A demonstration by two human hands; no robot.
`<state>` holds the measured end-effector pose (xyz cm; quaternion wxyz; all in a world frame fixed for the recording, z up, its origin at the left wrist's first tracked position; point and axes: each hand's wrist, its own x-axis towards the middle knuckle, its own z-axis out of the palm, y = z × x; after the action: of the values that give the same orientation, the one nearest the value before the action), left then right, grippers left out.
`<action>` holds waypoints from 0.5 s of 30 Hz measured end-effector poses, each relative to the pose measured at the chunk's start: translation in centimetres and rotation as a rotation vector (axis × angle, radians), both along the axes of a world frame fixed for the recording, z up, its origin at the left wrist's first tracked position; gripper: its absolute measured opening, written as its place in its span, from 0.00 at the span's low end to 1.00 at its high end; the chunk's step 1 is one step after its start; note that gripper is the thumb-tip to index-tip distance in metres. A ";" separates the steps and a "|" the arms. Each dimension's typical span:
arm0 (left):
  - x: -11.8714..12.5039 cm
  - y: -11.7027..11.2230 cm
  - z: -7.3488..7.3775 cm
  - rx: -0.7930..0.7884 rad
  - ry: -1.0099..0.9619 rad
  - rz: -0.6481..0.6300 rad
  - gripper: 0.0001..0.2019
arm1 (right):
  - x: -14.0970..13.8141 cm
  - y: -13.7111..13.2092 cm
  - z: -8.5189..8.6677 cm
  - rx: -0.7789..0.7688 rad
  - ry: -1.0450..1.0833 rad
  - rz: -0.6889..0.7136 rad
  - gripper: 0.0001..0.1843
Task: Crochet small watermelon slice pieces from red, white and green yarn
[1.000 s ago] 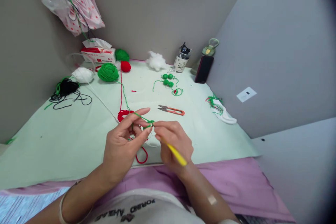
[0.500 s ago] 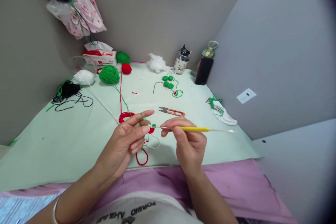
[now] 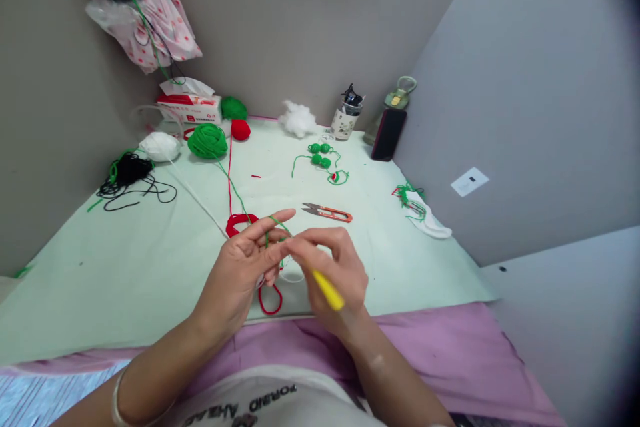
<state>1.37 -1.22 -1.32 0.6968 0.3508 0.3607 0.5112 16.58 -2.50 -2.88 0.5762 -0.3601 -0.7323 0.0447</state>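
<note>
My left hand (image 3: 235, 273) pinches a small crocheted piece, mostly covered by my fingers; green yarn (image 3: 278, 221) runs over its raised index finger. In my right hand (image 3: 336, 273) is a crochet hook (image 3: 327, 289) with a yellow handle, its tip hidden where the fingertips of both hands meet. Below the hands a red yarn loop (image 3: 271, 300) and a white yarn loop (image 3: 293, 276) hang or lie near the table edge. Just behind my left hand lies a coil of red yarn (image 3: 239, 223). Orange-handled thread snips (image 3: 327, 213) rest beyond my right hand.
At the back left are a green yarn ball (image 3: 207, 141), a white yarn ball (image 3: 160, 146), black yarn (image 3: 129, 172) and a tissue box (image 3: 190, 109). Farther right are white stuffing (image 3: 298, 119), green crocheted balls (image 3: 321, 155), a phone (image 3: 389, 135) and a bottle (image 3: 397, 99).
My right hand has moved left against my left fingertips. The hook has swung from lying level to pointing down and toward me, and the red-and-green piece is now covered.
</note>
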 end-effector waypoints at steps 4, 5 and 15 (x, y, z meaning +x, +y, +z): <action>-0.2 0.3 0.0 -0.148 -0.120 -0.113 0.18 | 0.2 0.1 -0.1 0.059 -0.006 -0.012 0.15; -0.3 0.4 0.0 -0.174 -0.135 -0.115 0.17 | 0.3 0.2 0.1 -0.011 0.106 0.010 0.14; -0.2 -0.2 0.0 0.025 0.039 -0.065 0.10 | 0.1 0.7 0.3 -0.359 0.464 0.206 0.08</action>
<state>1.13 -1.42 -1.30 0.7013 0.3811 0.3562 0.4858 16.69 -1.79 -2.55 0.6476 -0.3601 -0.5945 0.3123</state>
